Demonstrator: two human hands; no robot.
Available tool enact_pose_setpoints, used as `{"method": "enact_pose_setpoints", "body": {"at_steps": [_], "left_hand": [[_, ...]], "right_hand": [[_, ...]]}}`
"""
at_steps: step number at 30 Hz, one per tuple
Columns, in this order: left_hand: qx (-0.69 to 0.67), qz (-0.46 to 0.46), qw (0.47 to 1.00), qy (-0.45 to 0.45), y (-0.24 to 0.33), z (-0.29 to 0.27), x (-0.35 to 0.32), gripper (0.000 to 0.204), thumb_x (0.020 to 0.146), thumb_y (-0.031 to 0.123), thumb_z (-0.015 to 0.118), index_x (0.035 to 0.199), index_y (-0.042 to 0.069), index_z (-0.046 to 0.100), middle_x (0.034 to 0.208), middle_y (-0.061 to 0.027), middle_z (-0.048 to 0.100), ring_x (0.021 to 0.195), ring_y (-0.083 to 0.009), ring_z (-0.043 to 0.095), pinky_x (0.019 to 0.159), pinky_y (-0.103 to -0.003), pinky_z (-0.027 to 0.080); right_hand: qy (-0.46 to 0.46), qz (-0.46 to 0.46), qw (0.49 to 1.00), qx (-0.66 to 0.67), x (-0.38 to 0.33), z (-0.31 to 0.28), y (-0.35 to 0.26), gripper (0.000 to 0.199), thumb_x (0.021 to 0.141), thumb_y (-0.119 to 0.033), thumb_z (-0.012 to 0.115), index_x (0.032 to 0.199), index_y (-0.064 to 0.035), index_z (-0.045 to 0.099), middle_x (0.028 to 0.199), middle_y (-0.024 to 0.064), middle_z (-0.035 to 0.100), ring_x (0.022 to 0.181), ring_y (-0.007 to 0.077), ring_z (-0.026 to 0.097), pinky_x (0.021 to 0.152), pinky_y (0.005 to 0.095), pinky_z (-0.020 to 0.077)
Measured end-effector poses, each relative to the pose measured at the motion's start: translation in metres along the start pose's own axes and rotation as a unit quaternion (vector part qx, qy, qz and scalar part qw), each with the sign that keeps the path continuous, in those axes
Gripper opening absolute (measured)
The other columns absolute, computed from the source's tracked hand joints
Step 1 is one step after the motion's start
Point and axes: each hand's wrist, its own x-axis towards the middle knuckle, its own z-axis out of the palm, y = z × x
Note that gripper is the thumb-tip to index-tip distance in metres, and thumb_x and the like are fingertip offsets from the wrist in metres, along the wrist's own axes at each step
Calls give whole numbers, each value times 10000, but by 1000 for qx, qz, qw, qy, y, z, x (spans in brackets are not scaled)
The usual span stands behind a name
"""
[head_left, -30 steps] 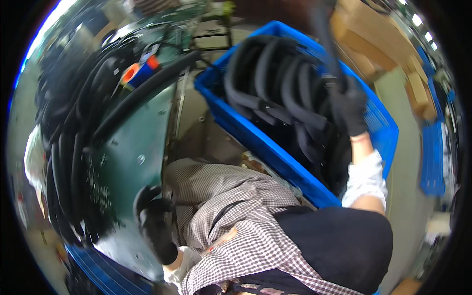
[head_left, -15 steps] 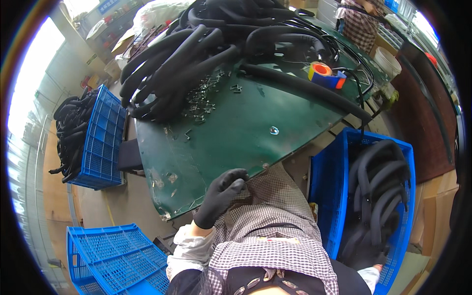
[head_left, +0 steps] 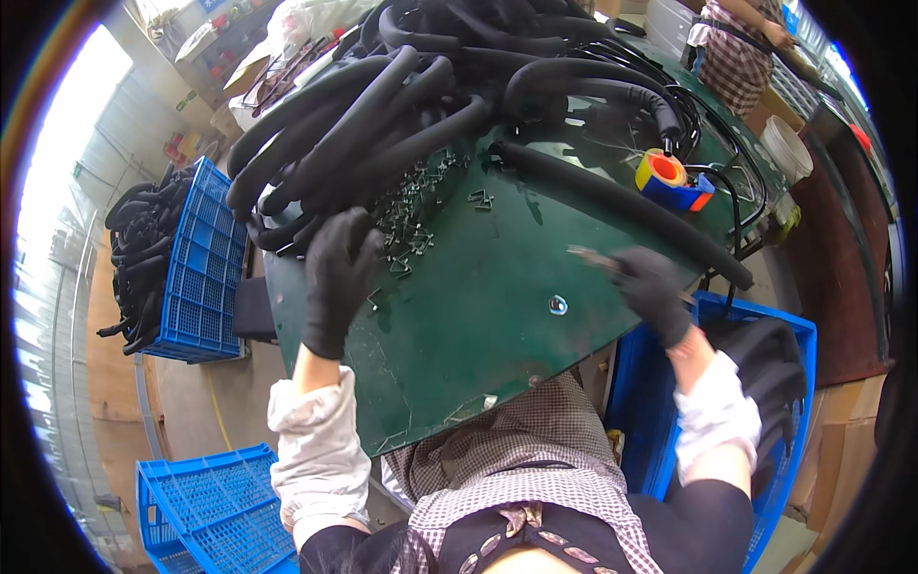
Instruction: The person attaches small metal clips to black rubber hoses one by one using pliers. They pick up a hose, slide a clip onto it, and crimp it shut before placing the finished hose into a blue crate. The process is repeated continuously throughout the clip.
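Note:
My left hand (head_left: 339, 282), in a black glove, is at the near end of a heap of black foam tubes (head_left: 349, 129). Its thumb stands apart from the fingers and nothing shows in it; whether it touches a tube I cannot tell. Small metal clips (head_left: 411, 225) lie scattered just right of it. Over the right side of the green table (head_left: 469, 325), my gloved right hand (head_left: 655, 292) is closed round a slim pliers-like tool (head_left: 591, 256), blurred, its metal tip pointing left. A single thick foam tube (head_left: 622, 210) lies beyond that hand.
Tape rolls (head_left: 662, 170) in a coloured holder stand at the table's right. A blue crate (head_left: 645, 402) with black tubes is at my right, another full crate (head_left: 196, 268) at far left, and a blue crate (head_left: 225, 507) at lower left. Another person (head_left: 736, 57) stands at the back right.
My left hand has moved from the table's near edge up to the foam tubes. My right hand has come up from the right crate to above the table, now with the tool.

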Motion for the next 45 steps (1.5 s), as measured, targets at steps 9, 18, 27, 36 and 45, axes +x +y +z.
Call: {"method": "enact_pose_setpoints", "body": {"at_steps": [9,18,27,36,45], "left_hand": [[310,68,943,95,-83,8,144,380,943,264,575,1242,30,557,1179,-232,619,1096,-399,584,937,-457,451],[65,-93,977,-179,-84,16,169,431,870,431,634,1026,30,637,985,-234,671,977,-397,635,841,-467,471],[-101,-32,988,113,-46,-30,153,281,920,248,620,1040,-5,647,958,-150,673,856,-237,659,736,-350,496],[-415,-115,849,305,35,-164,28,363,955,171,584,1271,-2,536,1044,-100,654,922,-157,650,814,-285,537],[-686,-172,622,335,42,-194,-184,446,1008,245,511,1335,-36,396,1147,-162,589,916,-205,626,815,-354,553]], "right_hand": [[-177,73,977,-92,151,180,-25,177,830,-291,595,880,-147,685,915,131,650,860,330,650,726,437,514],[-174,77,982,-12,152,186,5,191,818,-248,593,927,-135,702,889,134,661,906,337,642,783,458,505],[-83,83,993,34,145,163,9,172,799,-200,612,897,-83,692,873,155,659,882,346,631,779,461,490],[-105,126,973,161,111,148,-1,172,793,-187,666,873,-38,694,831,144,675,795,291,656,742,391,505],[-267,282,663,640,44,109,-128,245,892,-41,561,1129,2,605,778,0,603,478,11,382,436,168,273]]}}
